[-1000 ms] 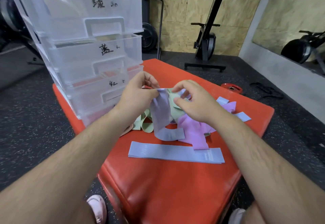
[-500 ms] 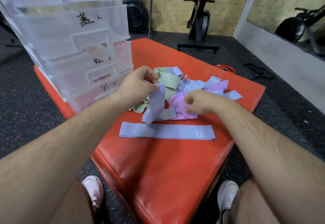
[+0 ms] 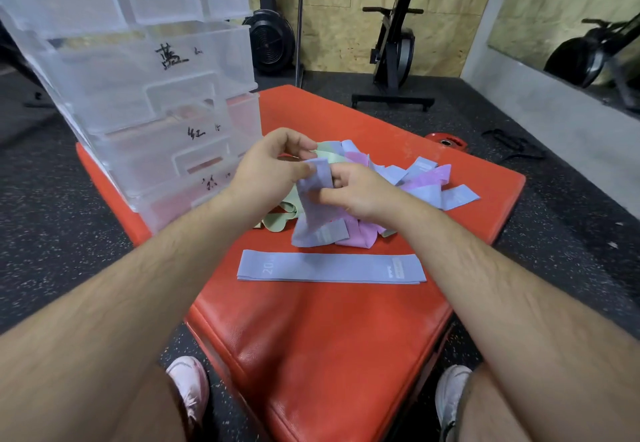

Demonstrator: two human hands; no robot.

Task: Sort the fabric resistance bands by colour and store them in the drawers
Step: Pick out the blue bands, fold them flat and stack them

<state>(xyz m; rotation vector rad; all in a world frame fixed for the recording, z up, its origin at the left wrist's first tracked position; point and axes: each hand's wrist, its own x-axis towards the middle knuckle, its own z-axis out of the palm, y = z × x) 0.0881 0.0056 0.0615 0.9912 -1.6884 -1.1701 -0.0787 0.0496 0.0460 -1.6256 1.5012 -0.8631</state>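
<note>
- One flat blue band [image 3: 330, 268] on the red mat [image 3: 346, 355], near the mixed pile [image 3: 408, 181]; pile count unclear.
- Four labelled clear drawers [image 3: 166, 95] visible.
- Left hand [image 3: 273, 171] and right hand [image 3: 360, 188] both pinching a second blue band [image 3: 313, 213] above the pile.

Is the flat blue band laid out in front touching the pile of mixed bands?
Apart. The head view shows the flat blue band lying alone, with a strip of bare red mat between its upper edge and the pile behind it.
</note>
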